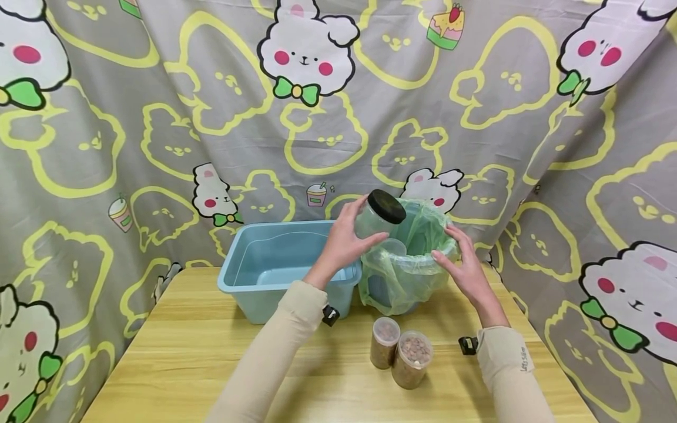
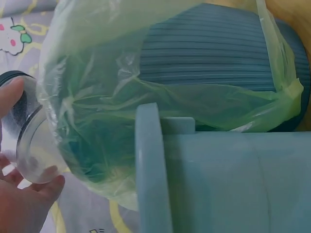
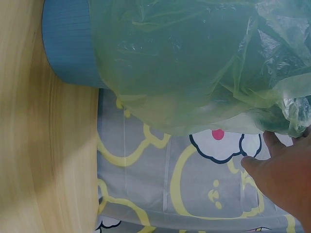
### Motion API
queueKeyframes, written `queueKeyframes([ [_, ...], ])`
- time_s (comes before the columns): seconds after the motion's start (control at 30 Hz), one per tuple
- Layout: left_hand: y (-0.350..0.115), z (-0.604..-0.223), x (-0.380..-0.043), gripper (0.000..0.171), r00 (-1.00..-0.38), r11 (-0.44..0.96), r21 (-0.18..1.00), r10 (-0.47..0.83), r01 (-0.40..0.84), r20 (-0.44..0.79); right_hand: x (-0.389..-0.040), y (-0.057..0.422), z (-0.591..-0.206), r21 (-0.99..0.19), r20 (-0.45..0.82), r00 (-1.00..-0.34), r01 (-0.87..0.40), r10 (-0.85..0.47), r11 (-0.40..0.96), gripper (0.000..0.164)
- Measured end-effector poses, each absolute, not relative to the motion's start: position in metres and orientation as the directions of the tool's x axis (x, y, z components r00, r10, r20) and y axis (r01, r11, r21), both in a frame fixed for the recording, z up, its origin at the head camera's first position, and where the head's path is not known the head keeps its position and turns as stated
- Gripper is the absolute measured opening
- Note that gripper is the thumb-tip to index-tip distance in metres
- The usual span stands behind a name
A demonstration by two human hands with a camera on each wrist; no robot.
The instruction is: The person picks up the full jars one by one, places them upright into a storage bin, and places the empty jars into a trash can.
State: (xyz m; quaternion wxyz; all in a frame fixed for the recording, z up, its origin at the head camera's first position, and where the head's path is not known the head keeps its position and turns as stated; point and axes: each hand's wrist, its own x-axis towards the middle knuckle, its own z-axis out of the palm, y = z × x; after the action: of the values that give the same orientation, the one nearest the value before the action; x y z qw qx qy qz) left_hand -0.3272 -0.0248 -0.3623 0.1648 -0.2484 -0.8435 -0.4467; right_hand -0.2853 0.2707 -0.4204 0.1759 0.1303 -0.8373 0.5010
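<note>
My left hand [image 1: 346, 235] grips a clear jar [image 1: 370, 222] with a black lid [image 1: 386, 206], tilted at the left side of the bin's mouth. A clear round piece [image 1: 394, 247] shows just below the jar, overlapping the bin's rim. My right hand [image 1: 465, 267] has its fingers spread at the bin's right rim, fingertips touching the green plastic bag [image 1: 404, 288]. That bag lines the blue ribbed bin [image 2: 209, 48] and hangs over its outside. In the right wrist view the right thumb [image 3: 250, 164] stands apart from the bag.
A light blue rectangular tub [image 1: 254, 285] stands left of the bin, close against it. Two clear containers of brown bits, one smaller [image 1: 384, 346] and one larger [image 1: 409, 364], stand in front on the wooden table [image 1: 185, 352]. A patterned curtain [image 1: 338, 141] surrounds the table's back and sides.
</note>
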Motion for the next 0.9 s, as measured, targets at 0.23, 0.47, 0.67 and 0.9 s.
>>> queueKeyframes([
  [0.23, -0.019, -0.370, -0.335, 0.094, -0.862, 0.491, 0.709, 0.249, 0.505, 0.442, -0.285, 0.271, -0.422, -0.798, 0.420, -0.906, -0.393, -0.047, 0.457, 0.074],
  [0.47, -0.015, -0.374, -0.336, 0.085, -0.838, 0.520, 0.660, 0.280, 0.542, 0.468, -0.286, 0.271, -0.421, -0.797, 0.426, -0.904, -0.396, -0.040, 0.456, 0.074],
  [0.67, -0.020, -0.381, -0.337, 0.074, -0.833, 0.516, 0.656, 0.289, 0.550, 0.471, -0.285, 0.270, -0.419, -0.797, 0.430, -0.902, -0.401, -0.043, 0.452, 0.074],
  [0.9, -0.026, -0.386, -0.335, 0.071, -0.843, 0.521, 0.663, 0.300, 0.537, 0.447, -0.285, 0.270, -0.420, -0.797, 0.428, -0.903, -0.399, -0.042, 0.454, 0.074],
])
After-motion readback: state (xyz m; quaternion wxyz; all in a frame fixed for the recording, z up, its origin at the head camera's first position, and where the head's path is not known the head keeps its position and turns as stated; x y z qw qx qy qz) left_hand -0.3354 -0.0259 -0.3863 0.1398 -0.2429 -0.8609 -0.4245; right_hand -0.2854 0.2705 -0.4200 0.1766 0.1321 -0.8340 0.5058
